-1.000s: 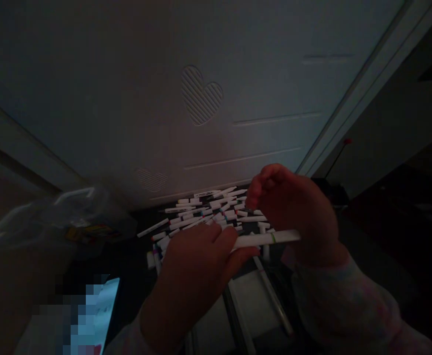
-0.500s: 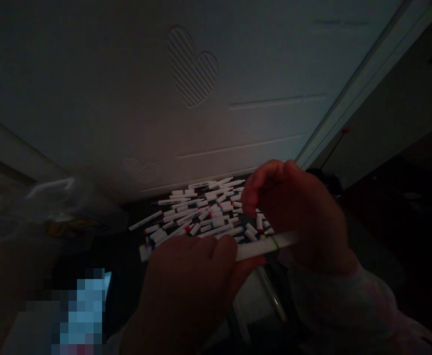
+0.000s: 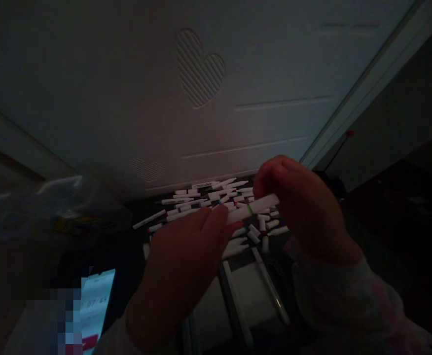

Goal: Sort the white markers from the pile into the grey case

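A white marker point(image 3: 240, 214) with a green band near its right end is gripped in my left hand point(image 3: 188, 251), whose fingers wrap round it. My right hand point(image 3: 305, 212) is half cupped, its fingers bent but not wrapped round the marker. The marker's right end reaches the palm side of that hand; whether it presses there I cannot tell in the dim light. Behind and below both hands lies a spread of loose white markers and caps point(image 3: 179, 200) with coloured bands, partly hidden by my left hand.
White panelling point(image 3: 256, 128) with embossed hearts rises behind the markers. A clear plastic container point(image 3: 86, 212) stands at left, near a phone point(image 3: 99, 301) with its screen lit. Two long slim pens point(image 3: 271, 286) lie on a dark-edged flat object below my hands.
My left hand has lifted the marker up and leftward in view. My right hand has turned, its fingers more curled, beside the marker's end. The view has shifted slightly.
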### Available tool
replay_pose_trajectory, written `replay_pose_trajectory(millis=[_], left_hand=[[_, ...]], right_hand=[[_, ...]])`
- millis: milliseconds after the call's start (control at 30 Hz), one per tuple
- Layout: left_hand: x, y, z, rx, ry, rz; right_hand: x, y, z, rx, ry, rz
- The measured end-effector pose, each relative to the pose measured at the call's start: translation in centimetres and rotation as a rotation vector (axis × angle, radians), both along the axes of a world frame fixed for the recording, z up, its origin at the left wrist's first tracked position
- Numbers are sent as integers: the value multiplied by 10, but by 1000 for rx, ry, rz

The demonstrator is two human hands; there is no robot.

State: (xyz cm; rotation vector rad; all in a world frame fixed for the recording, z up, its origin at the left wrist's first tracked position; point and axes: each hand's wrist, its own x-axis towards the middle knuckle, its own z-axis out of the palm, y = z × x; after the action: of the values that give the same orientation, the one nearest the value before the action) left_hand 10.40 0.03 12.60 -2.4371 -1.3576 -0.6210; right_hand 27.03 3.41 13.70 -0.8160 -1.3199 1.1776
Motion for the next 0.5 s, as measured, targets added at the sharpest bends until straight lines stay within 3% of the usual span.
replay_pose_trajectory(millis=[200,500], left_hand=[[-10,-1,6,19,-49,41],[-7,-6,4,-32,-22,55]], right_hand=[[4,-8,1,76,-172,24],[6,-16,-1,268,-465,-111]])
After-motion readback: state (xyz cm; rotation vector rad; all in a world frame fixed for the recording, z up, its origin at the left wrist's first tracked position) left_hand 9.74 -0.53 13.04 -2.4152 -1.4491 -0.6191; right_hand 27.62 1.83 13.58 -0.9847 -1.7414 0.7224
